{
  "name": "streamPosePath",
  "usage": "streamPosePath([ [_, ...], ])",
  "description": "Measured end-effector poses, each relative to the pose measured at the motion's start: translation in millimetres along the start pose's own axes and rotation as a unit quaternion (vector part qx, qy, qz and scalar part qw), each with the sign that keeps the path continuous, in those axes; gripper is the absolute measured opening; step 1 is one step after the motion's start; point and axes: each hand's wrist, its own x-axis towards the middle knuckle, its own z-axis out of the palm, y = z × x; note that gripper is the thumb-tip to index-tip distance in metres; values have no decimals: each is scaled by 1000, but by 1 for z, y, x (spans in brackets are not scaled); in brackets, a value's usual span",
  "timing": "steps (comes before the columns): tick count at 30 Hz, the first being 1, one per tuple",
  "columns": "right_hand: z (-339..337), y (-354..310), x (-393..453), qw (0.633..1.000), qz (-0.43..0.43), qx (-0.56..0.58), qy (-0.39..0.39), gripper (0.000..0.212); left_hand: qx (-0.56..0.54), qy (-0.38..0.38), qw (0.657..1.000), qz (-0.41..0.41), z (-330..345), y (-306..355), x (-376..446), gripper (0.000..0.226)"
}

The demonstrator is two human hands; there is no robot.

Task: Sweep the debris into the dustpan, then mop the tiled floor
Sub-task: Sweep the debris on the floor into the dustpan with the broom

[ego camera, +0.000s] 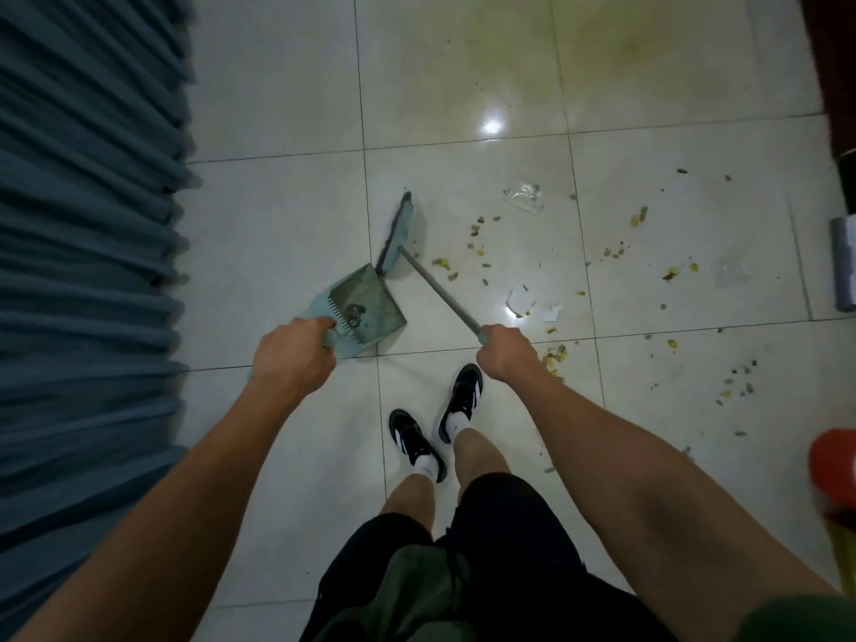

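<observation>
My left hand (294, 352) grips the handle of a teal dustpan (370, 301), whose pan sits over the white tiled floor (278, 224) with a little dark dirt inside. My right hand (507, 354) grips the grey handle of a teal broom (398, 231); its head lies just beyond the dustpan's far corner. Yellow and dark debris (481, 252), torn paper bits (521, 301) and a crumpled clear plastic scrap (525, 199) lie scattered to the right of the broom. A yellowish stain (602, 53) spreads over the far tiles.
A blue pleated curtain (88, 271) fills the left side. Dark furniture (833, 71) stands at the far right, with a grey roll (845, 261) below it and a red object (833, 465) at the right edge. My feet in black shoes (419, 440) stand on the tiles near me.
</observation>
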Motion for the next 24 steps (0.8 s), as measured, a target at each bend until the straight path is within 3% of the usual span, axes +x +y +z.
streamPosePath([
  [4, -17, -1, 21, 1000, 1, 8, -29, 38, 11, -7, 1000, 13, -8, 21, 22, 43],
  [10, -23, 29, 22, 999, 45, -30, -1, 29, 40, -12, 998, 41, -22, 43, 45, 40],
  [24, 20, 131, -96, 964, 253, 73, 41, 30, 52, -28, 983, 174, -25, 113, 31, 30],
])
